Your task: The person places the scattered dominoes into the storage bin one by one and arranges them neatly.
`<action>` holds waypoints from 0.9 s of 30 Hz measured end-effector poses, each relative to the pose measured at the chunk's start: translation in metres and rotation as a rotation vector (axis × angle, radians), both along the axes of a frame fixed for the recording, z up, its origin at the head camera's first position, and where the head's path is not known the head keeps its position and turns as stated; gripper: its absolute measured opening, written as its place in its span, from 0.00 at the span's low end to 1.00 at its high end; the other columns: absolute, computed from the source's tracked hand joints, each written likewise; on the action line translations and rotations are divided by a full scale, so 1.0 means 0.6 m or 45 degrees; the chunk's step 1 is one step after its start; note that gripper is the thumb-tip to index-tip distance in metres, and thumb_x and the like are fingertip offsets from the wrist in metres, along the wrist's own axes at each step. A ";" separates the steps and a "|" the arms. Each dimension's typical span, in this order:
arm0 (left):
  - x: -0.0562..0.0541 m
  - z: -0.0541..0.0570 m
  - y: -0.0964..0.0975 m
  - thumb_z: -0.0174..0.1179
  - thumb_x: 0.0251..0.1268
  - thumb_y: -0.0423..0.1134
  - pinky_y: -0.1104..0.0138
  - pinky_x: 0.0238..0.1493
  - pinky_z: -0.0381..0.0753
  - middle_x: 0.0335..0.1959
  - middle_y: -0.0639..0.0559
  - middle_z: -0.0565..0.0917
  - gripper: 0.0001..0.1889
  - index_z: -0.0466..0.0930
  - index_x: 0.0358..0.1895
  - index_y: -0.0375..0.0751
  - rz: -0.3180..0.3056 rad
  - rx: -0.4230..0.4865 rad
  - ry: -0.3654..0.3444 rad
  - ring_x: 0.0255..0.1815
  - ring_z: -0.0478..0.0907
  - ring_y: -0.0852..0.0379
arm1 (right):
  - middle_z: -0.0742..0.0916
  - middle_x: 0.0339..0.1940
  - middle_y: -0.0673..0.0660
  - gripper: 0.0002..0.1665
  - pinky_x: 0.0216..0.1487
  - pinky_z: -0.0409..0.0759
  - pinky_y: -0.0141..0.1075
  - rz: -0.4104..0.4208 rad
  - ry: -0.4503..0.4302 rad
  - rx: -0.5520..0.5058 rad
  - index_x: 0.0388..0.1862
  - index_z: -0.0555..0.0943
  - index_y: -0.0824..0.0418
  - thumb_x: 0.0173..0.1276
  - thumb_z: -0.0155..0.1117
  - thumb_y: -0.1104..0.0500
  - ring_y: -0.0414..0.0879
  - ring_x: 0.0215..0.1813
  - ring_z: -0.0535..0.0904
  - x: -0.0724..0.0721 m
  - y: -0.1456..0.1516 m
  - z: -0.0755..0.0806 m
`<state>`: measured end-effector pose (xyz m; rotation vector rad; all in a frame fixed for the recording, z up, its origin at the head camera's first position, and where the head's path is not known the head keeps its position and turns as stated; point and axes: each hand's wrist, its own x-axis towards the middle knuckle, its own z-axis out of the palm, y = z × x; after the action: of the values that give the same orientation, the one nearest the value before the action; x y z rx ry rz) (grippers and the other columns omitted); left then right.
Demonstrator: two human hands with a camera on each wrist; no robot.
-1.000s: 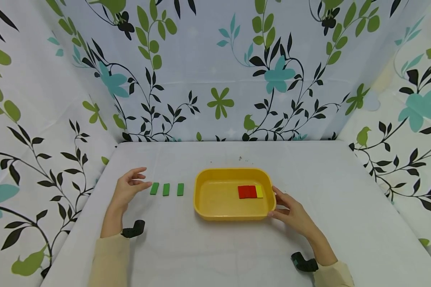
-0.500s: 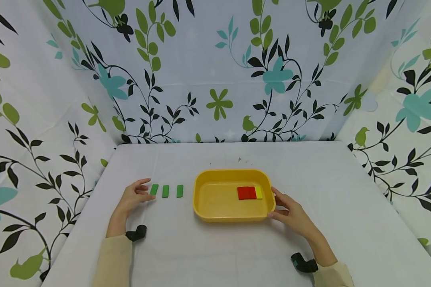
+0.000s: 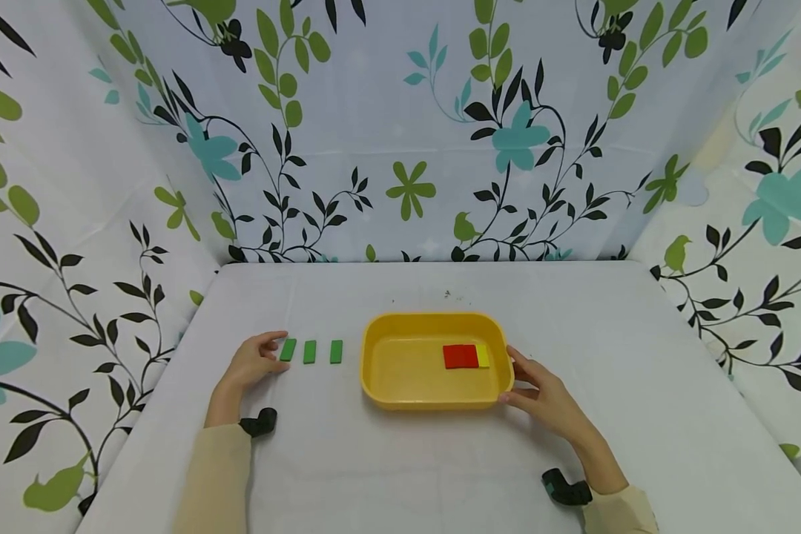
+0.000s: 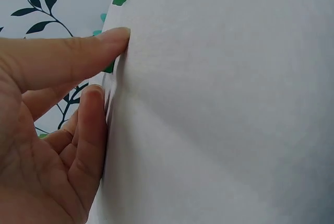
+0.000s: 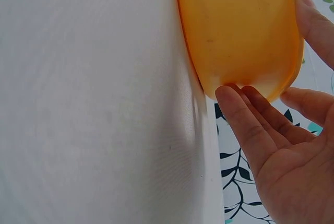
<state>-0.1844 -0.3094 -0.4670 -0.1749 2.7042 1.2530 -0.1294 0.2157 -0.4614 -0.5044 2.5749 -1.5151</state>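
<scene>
In the head view three small green blocks lie in a row on the white table: a left block (image 3: 288, 350), a middle block (image 3: 310, 351) and a right block (image 3: 336, 351). My left hand (image 3: 254, 362) is at the left block, thumb by its near end and index finger by its far end; whether they pinch it I cannot tell. The left wrist view has a bit of green (image 4: 108, 69) behind the thumb. My right hand (image 3: 541, 393) holds the right end of a yellow tray (image 3: 400, 393), thumb and fingers spread around its corner, fingertips (image 5: 227, 96) against the wall.
Inside the tray, toward its right end, red pieces (image 3: 460, 356) lie side by side with a yellow piece (image 3: 483, 356). The white-covered table (image 3: 400, 467) extends in front. A patterned curtain (image 3: 400, 111) hangs behind and on both sides.
My left hand has come nearer and slightly right, its thumb and index finger now around the left green block. The blocks, tray and right hand have stayed in place.
</scene>
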 end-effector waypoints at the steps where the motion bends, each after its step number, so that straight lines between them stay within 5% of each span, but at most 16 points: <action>1: -0.002 -0.001 0.001 0.71 0.53 0.31 0.66 0.40 0.70 0.53 0.37 0.74 0.35 0.71 0.67 0.36 -0.007 -0.023 0.002 0.42 0.71 0.52 | 0.77 0.62 0.64 0.50 0.55 0.80 0.39 -0.006 -0.001 0.004 0.78 0.58 0.56 0.61 0.72 0.56 0.61 0.63 0.76 -0.001 0.001 -0.001; 17: 0.002 0.007 0.005 0.71 0.53 0.33 0.65 0.39 0.69 0.53 0.34 0.75 0.29 0.77 0.62 0.36 -0.028 -0.078 0.001 0.44 0.71 0.48 | 0.77 0.62 0.65 0.49 0.55 0.80 0.39 -0.005 -0.002 -0.005 0.78 0.58 0.56 0.61 0.71 0.57 0.61 0.63 0.76 0.002 -0.001 0.003; 27: 0.008 0.004 -0.007 0.72 0.54 0.35 0.70 0.41 0.73 0.47 0.42 0.78 0.31 0.75 0.63 0.32 0.057 0.079 0.001 0.39 0.73 0.60 | 0.77 0.62 0.64 0.49 0.56 0.80 0.38 0.004 -0.017 -0.013 0.78 0.58 0.55 0.61 0.71 0.57 0.60 0.63 0.76 0.000 0.001 0.004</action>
<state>-0.1799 -0.3134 -0.4644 -0.2287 2.6721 1.3482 -0.1294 0.2164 -0.4593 -0.4980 2.5564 -1.5263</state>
